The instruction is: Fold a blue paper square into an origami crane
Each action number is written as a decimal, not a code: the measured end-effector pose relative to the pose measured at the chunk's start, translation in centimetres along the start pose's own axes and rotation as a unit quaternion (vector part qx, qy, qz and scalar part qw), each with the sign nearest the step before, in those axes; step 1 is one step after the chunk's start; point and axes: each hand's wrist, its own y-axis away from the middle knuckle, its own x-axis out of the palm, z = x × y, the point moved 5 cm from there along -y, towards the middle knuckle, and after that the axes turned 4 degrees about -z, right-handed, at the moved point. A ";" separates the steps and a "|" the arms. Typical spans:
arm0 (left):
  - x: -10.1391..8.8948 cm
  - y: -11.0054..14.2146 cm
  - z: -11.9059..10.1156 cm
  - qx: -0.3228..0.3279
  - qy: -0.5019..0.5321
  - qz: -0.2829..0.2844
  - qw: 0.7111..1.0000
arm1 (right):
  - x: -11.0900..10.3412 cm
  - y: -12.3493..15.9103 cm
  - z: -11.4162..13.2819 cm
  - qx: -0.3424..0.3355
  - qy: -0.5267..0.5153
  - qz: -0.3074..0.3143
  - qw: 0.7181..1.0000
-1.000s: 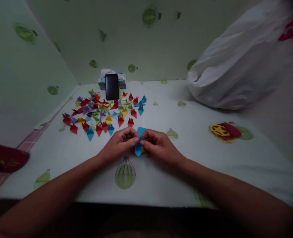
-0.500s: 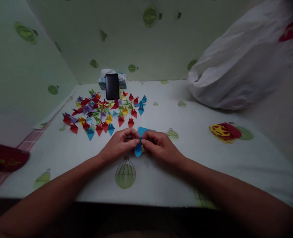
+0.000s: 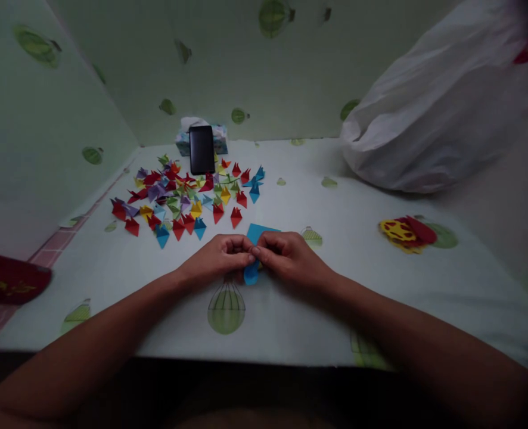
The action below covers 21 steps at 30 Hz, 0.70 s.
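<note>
Between my fingertips is a small piece of blue folded paper [image 3: 251,274], its lower end hanging below the thumbs. My left hand [image 3: 232,255] pinches it from the left, and my right hand [image 3: 285,255] grips it from the right, the two thumbs nearly touching. Fingers hide its middle. Just behind my hands lies a flat blue paper sheet [image 3: 260,229], partly covered by my right hand. Several folded paper cranes [image 3: 188,223] in red, blue, yellow, green and purple are spread over the table beyond my left hand.
A black phone [image 3: 201,150] leans on a tissue box [image 3: 220,140] at the back. A white plastic bag [image 3: 407,137] bulges at the right rear. Red and yellow cutouts [image 3: 407,233] lie on the right of the table [image 3: 300,322]. A dark red object [image 3: 11,279] sits at the left edge.
My hands have come slightly closer together on the blue folded paper, and its hanging end has turned and looks narrower. The whole view has shifted a little.
</note>
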 end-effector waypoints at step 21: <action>-0.3 0.1 -0.3 0.024 0.043 -0.041 0.998 | 0.1 0.1 -1.2 0.125 -0.229 0.008 0.965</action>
